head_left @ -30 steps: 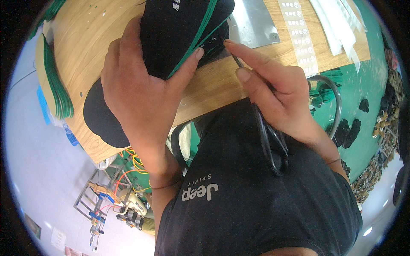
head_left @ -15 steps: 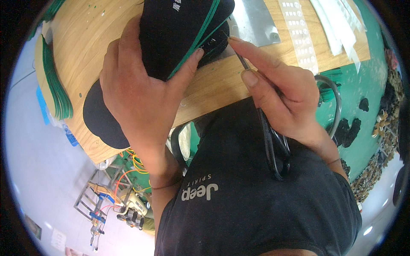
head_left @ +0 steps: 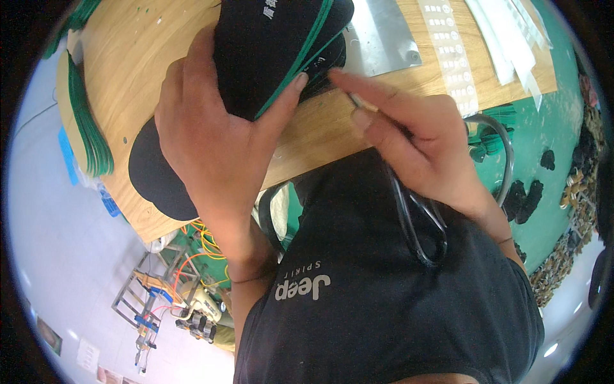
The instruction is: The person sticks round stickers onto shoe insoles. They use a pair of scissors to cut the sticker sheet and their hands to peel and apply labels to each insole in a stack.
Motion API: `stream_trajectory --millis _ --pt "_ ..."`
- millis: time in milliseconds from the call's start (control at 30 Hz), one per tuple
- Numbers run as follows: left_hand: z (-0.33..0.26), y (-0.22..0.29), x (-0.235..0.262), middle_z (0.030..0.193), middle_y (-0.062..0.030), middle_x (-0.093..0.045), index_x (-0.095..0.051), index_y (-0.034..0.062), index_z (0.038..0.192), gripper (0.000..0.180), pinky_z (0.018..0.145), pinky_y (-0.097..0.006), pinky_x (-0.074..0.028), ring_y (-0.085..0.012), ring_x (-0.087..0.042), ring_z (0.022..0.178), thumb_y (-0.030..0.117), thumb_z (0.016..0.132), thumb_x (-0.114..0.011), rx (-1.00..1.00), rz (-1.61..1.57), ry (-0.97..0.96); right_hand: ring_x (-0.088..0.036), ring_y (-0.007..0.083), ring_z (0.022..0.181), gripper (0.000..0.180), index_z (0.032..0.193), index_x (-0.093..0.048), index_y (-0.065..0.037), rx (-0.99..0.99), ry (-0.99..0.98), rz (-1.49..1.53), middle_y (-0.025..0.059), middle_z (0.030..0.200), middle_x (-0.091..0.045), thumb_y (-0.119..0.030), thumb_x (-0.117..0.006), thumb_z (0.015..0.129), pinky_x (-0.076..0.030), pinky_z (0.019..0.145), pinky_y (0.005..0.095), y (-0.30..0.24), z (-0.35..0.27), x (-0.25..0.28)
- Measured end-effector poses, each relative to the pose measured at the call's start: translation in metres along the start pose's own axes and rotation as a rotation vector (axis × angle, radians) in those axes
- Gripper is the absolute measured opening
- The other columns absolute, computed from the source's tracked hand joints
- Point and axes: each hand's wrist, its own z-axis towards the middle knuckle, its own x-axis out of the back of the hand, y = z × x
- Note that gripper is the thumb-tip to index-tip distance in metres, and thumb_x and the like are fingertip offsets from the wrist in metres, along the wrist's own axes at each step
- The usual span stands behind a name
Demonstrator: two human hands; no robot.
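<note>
My left hand (head_left: 211, 128) is closed around a stack of black insoles (head_left: 268, 57) with green layers along their edges. Its thumb lies across the lower edge of the stack, and the fingers are partly hidden behind it. In my right hand (head_left: 425, 134) is a slim metal-tipped tool (head_left: 355, 100), pinched between thumb and index finger, slightly blurred. The index fingertip is close to the right-hand edge of the insoles. A glossy dark loop (head_left: 409, 237) hangs below this hand in front of my black shirt. Another black insole-shaped piece (head_left: 157, 173) lies under my left wrist.
The wooden table (head_left: 307, 137) bears a metal plate (head_left: 384, 38), a strip of round labels (head_left: 451, 57) and white strips (head_left: 499, 38). A green-edged insole stack (head_left: 89, 121) lies at its left edge. A grey tube (head_left: 508, 153) curves at right; a metal-framed machine (head_left: 150, 307) stands lower left.
My right hand has shifted slightly left and down with the tool, and the dark loop has swung. The left hand and the insoles have hardly moved.
</note>
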Motion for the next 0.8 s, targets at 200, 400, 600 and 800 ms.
stream_trajectory --millis 200,400,600,800 --pt "0.0 -0.001 0.0 0.109 -0.0162 -0.063 -0.057 -0.0021 0.123 0.074 0.09 -0.036 -0.047 -0.0285 -0.062 0.103 0.036 0.066 -0.084 -0.026 0.022 0.009 -0.049 0.0064 0.052 0.038 0.132 -0.056 -0.004 0.044 0.022 0.022 0.002 0.059 -0.053 -0.009 -0.054 0.095 -0.039 0.052 0.0231 0.001 -0.006 -0.005" --pt "-0.002 -0.004 0.0 0.108 -0.016 -0.063 -0.057 -0.0012 0.123 0.073 0.088 -0.036 -0.048 -0.0291 -0.063 0.1 0.037 0.066 -0.083 -0.051 0.033 0.023 -0.047 0.0057 0.052 0.036 0.131 -0.058 -0.005 0.046 0.04 0.012 0.0012 0.058 -0.052 -0.009 -0.054 0.095 -0.038 0.052 0.0223 0.005 0.002 -0.009" --pt "-0.002 -0.004 -0.001 0.108 -0.0157 -0.063 -0.057 -0.0001 0.123 0.073 0.088 -0.037 -0.047 -0.0306 -0.062 0.101 0.038 0.067 -0.083 -0.062 0.031 0.041 -0.045 0.0051 0.05 0.036 0.131 -0.058 -0.006 -0.011 0.091 -0.058 0.0004 0.055 -0.05 -0.01 -0.054 0.095 -0.037 0.051 0.022 -0.001 -0.003 -0.003" --pt "-0.001 -0.005 -0.002 0.109 -0.016 -0.063 -0.057 0.0005 0.124 0.074 0.089 -0.038 -0.047 -0.031 -0.062 0.102 0.039 0.067 -0.083 -0.054 0.056 0.05 -0.046 0.0051 0.05 0.037 0.132 -0.057 -0.006 0.041 0.066 -0.029 0.0 0.055 -0.049 -0.01 -0.053 0.096 -0.037 0.05 0.0218 0.003 0.0 -0.009"
